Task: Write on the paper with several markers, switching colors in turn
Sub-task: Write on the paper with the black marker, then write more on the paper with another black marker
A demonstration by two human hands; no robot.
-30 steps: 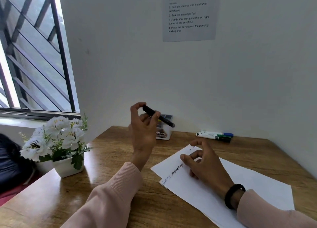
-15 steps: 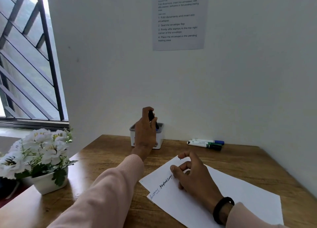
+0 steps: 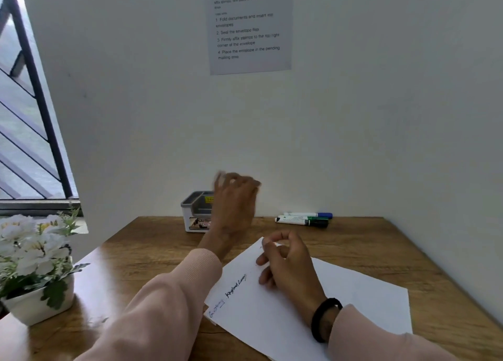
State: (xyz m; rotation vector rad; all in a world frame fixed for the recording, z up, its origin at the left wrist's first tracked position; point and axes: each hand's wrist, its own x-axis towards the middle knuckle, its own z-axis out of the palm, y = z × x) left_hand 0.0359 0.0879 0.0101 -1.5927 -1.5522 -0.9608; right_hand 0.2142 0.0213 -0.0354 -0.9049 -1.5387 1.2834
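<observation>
- The wooden desk (image 3: pixel 152 241) is sitting in a white corner, and a printed notice (image 3: pixel 250 28) is hanging on the wall above it.
- The white paper (image 3: pixel 367 292) is lying at an angle on the desk's near right part, carrying a black word and a blue word near its left edge.
- A pot of white flowers (image 3: pixel 35 262) is standing at the desk's left edge.
- Your left arm is reaching forward and up, the left hand (image 3: pixel 234 200) hanging blurred in front of the grey-and-white holder (image 3: pixel 194 211) at the wall; fingers are looking loosely spread, and I cannot tell whether they are holding anything.
- Your right hand (image 3: pixel 288 262) is resting on the paper, wrist banded in black, fingers curling loosely with thumb and forefinger almost meeting, holding nothing.
- Two markers (image 3: pixel 302 219), one blue-capped, one green-capped, are lying side by side against the back wall, well apart from both hands.
</observation>
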